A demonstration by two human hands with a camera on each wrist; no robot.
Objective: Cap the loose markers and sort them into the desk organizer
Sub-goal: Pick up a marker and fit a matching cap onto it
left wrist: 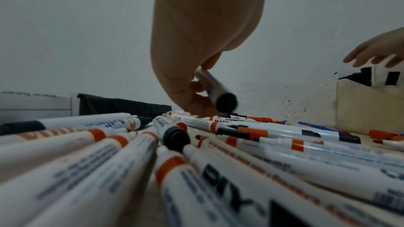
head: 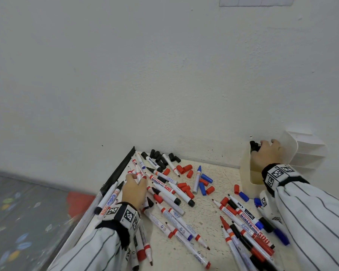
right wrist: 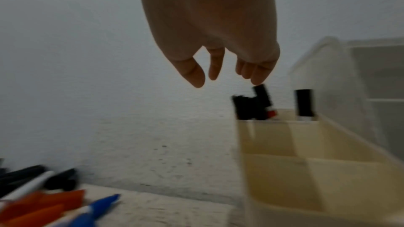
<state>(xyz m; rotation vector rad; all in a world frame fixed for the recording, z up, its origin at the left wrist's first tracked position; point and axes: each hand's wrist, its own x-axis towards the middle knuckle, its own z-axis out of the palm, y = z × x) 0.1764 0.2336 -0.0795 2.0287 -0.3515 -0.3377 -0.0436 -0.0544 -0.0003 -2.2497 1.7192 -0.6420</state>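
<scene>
Many loose whiteboard markers (head: 164,190) lie scattered on the speckled desk, most of them uncapped, among loose black caps (head: 159,156), red caps (head: 184,169) and blue caps (head: 205,178). My left hand (head: 135,178) is down in the left part of the pile. In the left wrist view, the left hand (left wrist: 196,89) pinches a white marker with a black end (left wrist: 215,89), lifted just off the pile. My right hand (head: 266,145) hovers over the cream desk organizer (head: 249,173), fingers spread and holding nothing (right wrist: 227,77). Black-capped markers (right wrist: 251,106) stand in the organizer's back compartment (right wrist: 306,161).
The wall runs close behind the desk. A black strip (head: 121,169) marks the desk's left edge, with the floor and a red object (head: 80,200) below. White slotted shelves (head: 309,151) stand behind the organizer at the far right. More markers (head: 247,231) lie near my right sleeve.
</scene>
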